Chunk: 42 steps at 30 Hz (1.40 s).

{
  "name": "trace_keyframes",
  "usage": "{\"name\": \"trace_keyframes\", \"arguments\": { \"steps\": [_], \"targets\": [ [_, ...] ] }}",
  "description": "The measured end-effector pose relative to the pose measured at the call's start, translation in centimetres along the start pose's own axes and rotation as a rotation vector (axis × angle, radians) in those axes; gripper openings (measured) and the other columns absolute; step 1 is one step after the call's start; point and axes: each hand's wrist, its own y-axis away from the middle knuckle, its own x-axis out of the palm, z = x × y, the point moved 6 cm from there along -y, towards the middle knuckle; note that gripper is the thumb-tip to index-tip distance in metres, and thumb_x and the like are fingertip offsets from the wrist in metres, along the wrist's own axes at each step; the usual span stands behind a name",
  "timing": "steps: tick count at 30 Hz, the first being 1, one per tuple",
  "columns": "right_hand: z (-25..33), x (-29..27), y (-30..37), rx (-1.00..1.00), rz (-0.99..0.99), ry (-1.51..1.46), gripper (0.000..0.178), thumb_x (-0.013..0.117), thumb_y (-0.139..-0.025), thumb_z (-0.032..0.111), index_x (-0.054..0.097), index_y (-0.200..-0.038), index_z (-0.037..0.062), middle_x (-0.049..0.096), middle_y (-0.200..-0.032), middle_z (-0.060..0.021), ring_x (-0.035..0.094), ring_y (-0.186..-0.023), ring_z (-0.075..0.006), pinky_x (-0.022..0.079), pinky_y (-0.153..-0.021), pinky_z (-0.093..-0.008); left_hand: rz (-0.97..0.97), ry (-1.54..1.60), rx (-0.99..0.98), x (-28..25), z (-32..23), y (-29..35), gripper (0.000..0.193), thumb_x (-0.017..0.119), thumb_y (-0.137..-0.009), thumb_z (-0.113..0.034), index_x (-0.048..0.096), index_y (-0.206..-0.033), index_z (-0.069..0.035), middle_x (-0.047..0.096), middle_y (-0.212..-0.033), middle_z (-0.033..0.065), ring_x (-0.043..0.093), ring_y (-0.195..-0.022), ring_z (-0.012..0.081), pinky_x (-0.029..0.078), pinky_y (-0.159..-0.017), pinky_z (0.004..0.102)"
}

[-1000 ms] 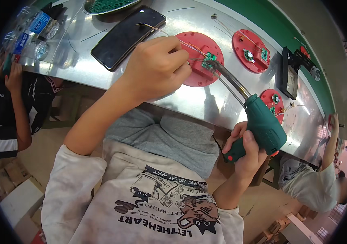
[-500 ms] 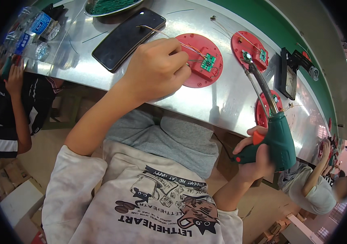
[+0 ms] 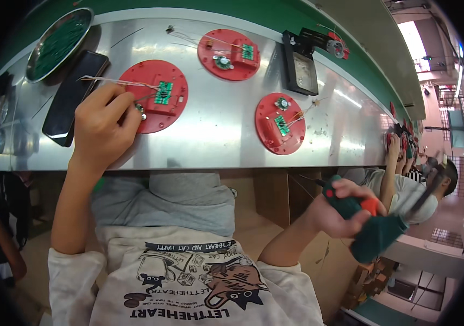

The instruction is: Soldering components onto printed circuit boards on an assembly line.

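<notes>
My left hand (image 3: 104,122) is closed in a pinch at the left rim of a round red plastic base (image 3: 158,122). What its fingertips hold is hidden. The base carries a green circuit board (image 3: 163,93), with thin wires running left over my fingers and a dark wire reaching toward them. Below the table's front edge, my right hand (image 3: 343,212) is wrapped round the handle of a dark green soldering gun (image 3: 378,236) with an orange trigger. The gun's metal tip points up and right, smeared by motion, away from the red bases.
Two more red bases with boards, one at the back (image 3: 210,60) and one to the right (image 3: 267,127), lie on the metal table (image 3: 215,130). A phone (image 3: 58,111) and a bowl of green wires (image 3: 36,60) are left. A black stand (image 3: 300,70) is back right. Co-workers sit on both sides.
My right hand has drawn the soldering gun from over the table to below its front edge, turning the tip rightward. My view has shifted right; my left hand stays at the same base.
</notes>
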Motion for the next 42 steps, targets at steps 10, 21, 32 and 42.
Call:
{"name": "trace_keyframes", "arguments": {
  "steps": [10,21,32,42],
  "targets": [
    [-3.4,-0.7,-0.3,0.417,-0.03,0.292,0.025,0.053,-0.09,0.013,0.051,-0.109,-0.0027,0.054,-0.072,-0.0116,0.049,-0.05,-0.0183,0.045,-0.046,-0.0299,0.012,0.004,0.018,0.4,-0.1,-0.5,0.007,0.066,-0.07,0.003,0.065,-0.078,0.002,0.06,-0.076,0.0119,0.061,-0.064,0.0278,0.049,-0.058,0.035],
    [-5.6,-1.0,1.2,0.514,-0.108,0.106,0.029,0.052,-0.092,0.017,0.048,-0.116,0.0013,0.054,-0.072,-0.0104,0.05,-0.052,-0.0177,0.046,-0.049,-0.0324,0.034,-0.052,0.024,-0.2,-0.2,-0.2,0.007,0.066,-0.071,0.001,0.065,-0.077,0.0,0.061,-0.079,0.0126,0.063,-0.07,0.0294,0.051,-0.063,0.0371],
    [-9.5,-4.1,1.8,0.638,-0.062,-0.156,0.035,0.043,-0.099,0.027,0.051,-0.123,0.0026,0.05,-0.082,-0.0081,0.046,-0.058,-0.0133,0.042,-0.054,-0.0274,-0.012,-0.099,0.113,-0.3,0.0,-0.3,0.013,0.068,-0.066,-0.006,0.067,-0.079,-0.005,0.06,-0.078,0.007,0.06,-0.07,0.0254,0.049,-0.059,0.0354],
    [-10.0,-4.8,2.0,0.617,-0.213,-0.153,0.031,0.046,-0.099,0.027,0.052,-0.119,0.0036,0.05,-0.08,-0.0062,0.045,-0.056,-0.0117,0.039,-0.051,-0.0249,0.44,0.066,0.266,2.5,1.0,-7.7,0.04,0.076,-0.065,-0.032,0.068,-0.099,-0.011,0.063,-0.094,0.0092,0.057,-0.09,0.0288,0.04,-0.084,0.0403]
  ]
}}
